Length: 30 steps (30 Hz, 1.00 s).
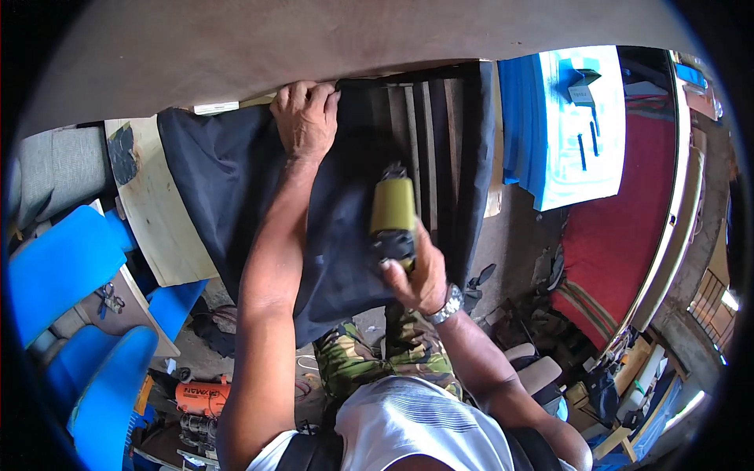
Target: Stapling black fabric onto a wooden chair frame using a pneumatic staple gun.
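Observation:
Black fabric (pixel 228 165) is draped over a wooden frame, whose slats (pixel 430 118) show at the right. At the fabric's far edge, against a large brown panel (pixel 259 47), my left hand (pixel 305 118) is closed on the cloth with its fingers bent. My right hand (pixel 424 275), with a metal watch at the wrist, grips a yellow-and-black power tool (pixel 393 208). The tool is above the fabric, right of my left forearm, its black nose pointing away from me. It is slightly blurred, and its exact kind cannot be made out.
Blue padded pieces (pixel 63 251) and scissors (pixel 110 300) lie at the left. An orange cylindrical machine (pixel 200 397) stands low on the left. To the right are stacked blue sheets (pixel 522 118) with small items on top, and a red panel (pixel 620 220). Clutter covers the lower right floor.

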### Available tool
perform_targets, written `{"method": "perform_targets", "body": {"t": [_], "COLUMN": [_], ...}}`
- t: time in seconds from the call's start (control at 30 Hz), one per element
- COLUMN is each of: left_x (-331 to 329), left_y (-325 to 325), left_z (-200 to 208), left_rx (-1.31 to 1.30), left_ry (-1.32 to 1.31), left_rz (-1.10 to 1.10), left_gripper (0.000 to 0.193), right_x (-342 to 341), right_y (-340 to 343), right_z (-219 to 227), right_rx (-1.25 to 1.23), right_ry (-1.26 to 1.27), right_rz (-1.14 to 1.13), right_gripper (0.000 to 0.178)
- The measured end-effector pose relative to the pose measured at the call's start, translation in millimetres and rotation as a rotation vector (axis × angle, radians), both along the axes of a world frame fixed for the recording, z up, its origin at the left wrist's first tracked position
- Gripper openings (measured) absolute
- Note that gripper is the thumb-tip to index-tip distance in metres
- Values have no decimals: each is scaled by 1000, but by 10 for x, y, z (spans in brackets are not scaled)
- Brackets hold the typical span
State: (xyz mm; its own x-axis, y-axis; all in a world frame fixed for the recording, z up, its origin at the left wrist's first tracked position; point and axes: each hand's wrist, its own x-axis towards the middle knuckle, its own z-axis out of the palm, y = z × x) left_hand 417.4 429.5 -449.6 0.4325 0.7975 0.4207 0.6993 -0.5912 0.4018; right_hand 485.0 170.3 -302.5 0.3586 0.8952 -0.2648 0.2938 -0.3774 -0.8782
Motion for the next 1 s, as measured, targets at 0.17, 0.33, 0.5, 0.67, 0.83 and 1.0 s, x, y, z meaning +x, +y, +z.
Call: {"method": "perform_targets", "body": {"t": [0.17, 0.33, 0.5, 0.67, 0.83, 1.0], "left_x": [-40, 5, 104, 162, 181, 185], "left_y": [-63, 69, 105, 106, 136, 120], "left_z": [55, 80, 79, 62, -47, -84], "left_rx": [-130, -193, -242, -284, -180, -228], "left_ry": [-215, -125, -62, -33, -110, -116], "left_rz": [-171, -101, 9, 64, 90, 112], "left_gripper": [18, 20, 20, 18, 25, 20], "right_x": [445, 689, 795, 794, 805, 796], "right_y": [336, 876, 1271, 1388, 1462, 1495], "right_z": [8, -18, -372, -544, -653, -671], "right_rx": [-29, 7, -42, -75, -123, -147], "right_ry": [426, 308, 318, 259, 221, 207], "right_rz": [-325, -447, -432, -411, -424, -431], "right_gripper": [35, 45, 52, 54, 56, 57]}}
